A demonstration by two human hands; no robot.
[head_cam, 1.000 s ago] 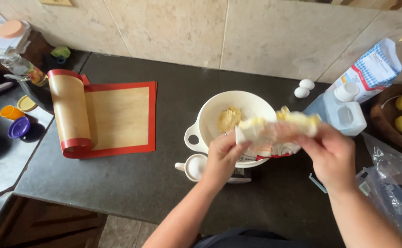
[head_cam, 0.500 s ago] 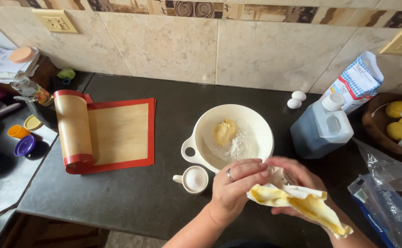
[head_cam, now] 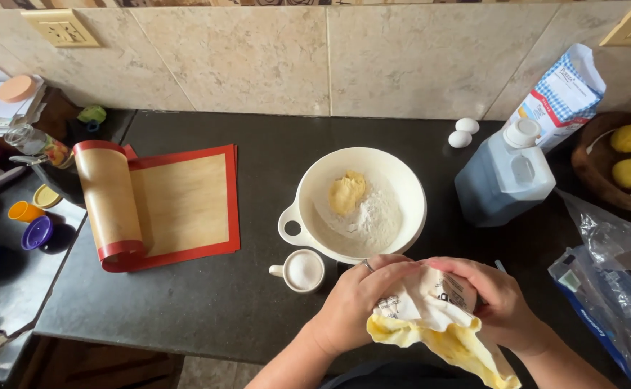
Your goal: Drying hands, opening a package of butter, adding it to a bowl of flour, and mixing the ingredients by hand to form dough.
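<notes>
Both hands hold a crumpled butter wrapper [head_cam: 431, 324], white outside and smeared yellow inside, just in front of the counter's near edge. My left hand [head_cam: 359, 299] grips its left side and my right hand [head_cam: 499, 302] its right. Right behind them stands a white mixing bowl [head_cam: 308, 194] with flour and a lump of butter [head_cam: 348, 193] in it. A small white measuring cup [head_cam: 302, 271] of white powder sits next to the bowl's handle.
A red-edged baking mat [head_cam: 178, 205], partly rolled, lies at the left. Two eggs [head_cam: 463, 132], a clear plastic jug [head_cam: 506, 180] and a flour bag [head_cam: 564, 90] stand behind right. A wooden bowl of lemons [head_cam: 629, 155] and plastic bags [head_cam: 611, 288] lie at right. Small coloured cups [head_cam: 31, 223] sit far left.
The hands came down from over the bowl toward the counter's near edge and bunched the wrapper together. The camera view shifted closer.
</notes>
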